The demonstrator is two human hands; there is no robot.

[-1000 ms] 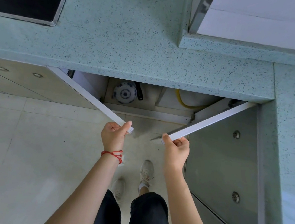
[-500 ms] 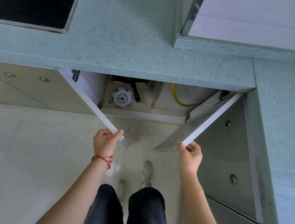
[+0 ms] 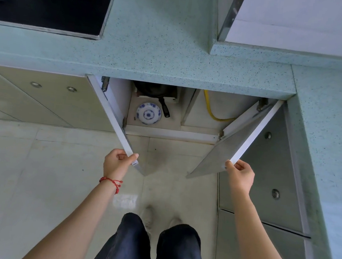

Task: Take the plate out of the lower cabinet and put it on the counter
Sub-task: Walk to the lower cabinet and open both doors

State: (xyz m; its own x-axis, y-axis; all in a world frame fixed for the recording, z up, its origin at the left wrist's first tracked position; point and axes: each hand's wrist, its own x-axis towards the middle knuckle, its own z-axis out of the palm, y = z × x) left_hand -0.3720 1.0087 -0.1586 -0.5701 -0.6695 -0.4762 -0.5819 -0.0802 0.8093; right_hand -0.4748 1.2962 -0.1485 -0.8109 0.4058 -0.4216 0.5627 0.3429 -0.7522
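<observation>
Both hands, the left hand (image 3: pixel 117 161) and right hand (image 3: pixel 240 175), pinch the 2 white cabinet doors (image 3: pixel 114 112) open, and the round blue-and-white china plate (image 3: pixel 148 114) inside looks breakable, so hold its rim.

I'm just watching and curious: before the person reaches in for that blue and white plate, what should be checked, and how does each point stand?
1. Both doors open: ok. The left hand holds the left door and the right hand holds the right door, both swung wide.
2. Plate in sight: ok, flat on the cabinet floor, left compartment.
3. Clear path to plate: ok from the front; a black pan handle lies close beside its right edge.
4. A hand free to grasp: not ok, fingers of both still pinch door edges.
5. Landing spot on counter: ok, bare area above the cabinet.
6. Doors stay open when released: cannot tell.
</observation>
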